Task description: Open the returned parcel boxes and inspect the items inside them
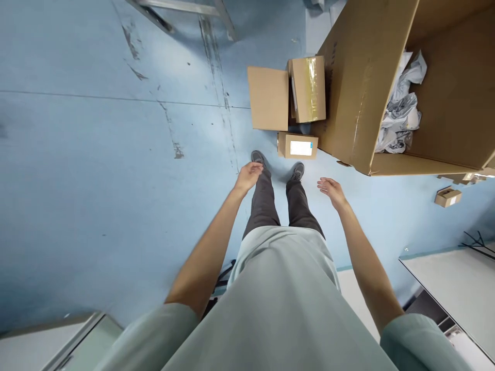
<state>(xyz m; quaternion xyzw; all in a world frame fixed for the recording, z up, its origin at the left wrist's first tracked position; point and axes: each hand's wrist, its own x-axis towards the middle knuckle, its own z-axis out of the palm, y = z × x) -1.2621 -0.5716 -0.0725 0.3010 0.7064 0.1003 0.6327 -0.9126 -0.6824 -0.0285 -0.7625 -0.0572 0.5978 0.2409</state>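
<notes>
My left hand (249, 175) hangs in front of me above the left shoe, holding nothing, its fingers loosely extended. To the right, my right hand (331, 190) is also free, with fingers spread over the floor. Ahead of my feet lies a small cardboard box (288, 146) with a white label. Behind it are a flat-topped cardboard box (268, 98) and a box sealed with yellowish tape (308, 88). A large open carton (353, 93) stands at the right, with grey and white plastic packages (402, 111) inside. Neither hand touches any of these.
Metal legs of a ladder or stand (185, 7) rest on the blue floor (96, 170) at the top. A small box (447, 197) sits at far right. White tabletops (460, 278) lie at lower right, and a pale cabinet (85, 345) at lower left.
</notes>
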